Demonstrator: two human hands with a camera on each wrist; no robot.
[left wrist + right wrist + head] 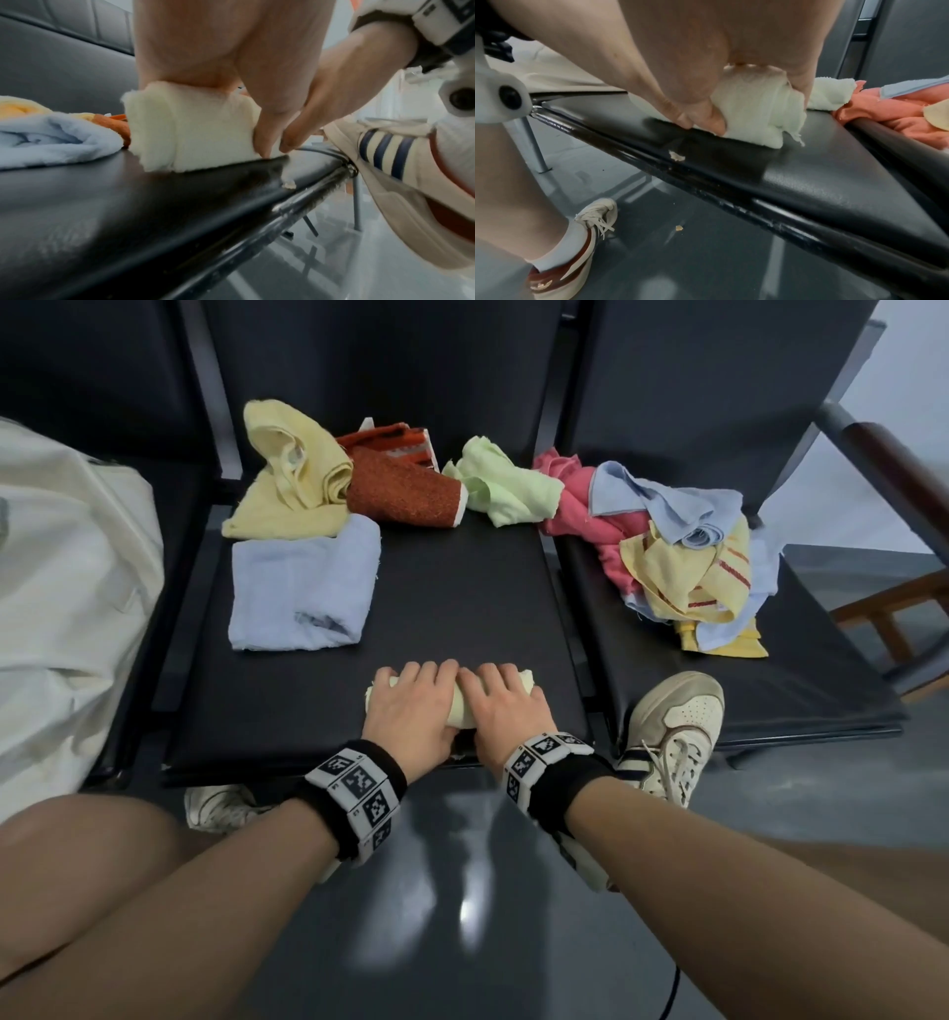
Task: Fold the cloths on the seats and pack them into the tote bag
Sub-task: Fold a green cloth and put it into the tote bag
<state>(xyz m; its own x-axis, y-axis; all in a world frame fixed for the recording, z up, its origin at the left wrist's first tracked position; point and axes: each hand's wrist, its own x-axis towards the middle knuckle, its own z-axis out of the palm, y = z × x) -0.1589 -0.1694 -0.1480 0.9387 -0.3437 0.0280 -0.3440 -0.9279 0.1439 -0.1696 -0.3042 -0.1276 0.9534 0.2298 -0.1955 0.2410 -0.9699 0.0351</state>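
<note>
A pale yellow-green cloth (458,708), folded into a thick bundle, lies near the front edge of the middle black seat (462,608). My left hand (411,698) and right hand (506,701) sit side by side on it, fingers curled over its top. In the wrist views the left hand (231,50) and right hand (693,71) press their thumbs against the near side of the cloth (192,132) (752,113). A cream tote bag (67,588) stands on the left seat. A folded light blue cloth (303,588) lies left of my hands.
Crumpled yellow (292,480), orange-red (405,492) and light green (503,485) cloths lie at the seat's back. Pink (580,510), blue (662,500) and striped yellow (693,577) cloths are piled on the right seat. My shoe (672,726) rests against its front edge.
</note>
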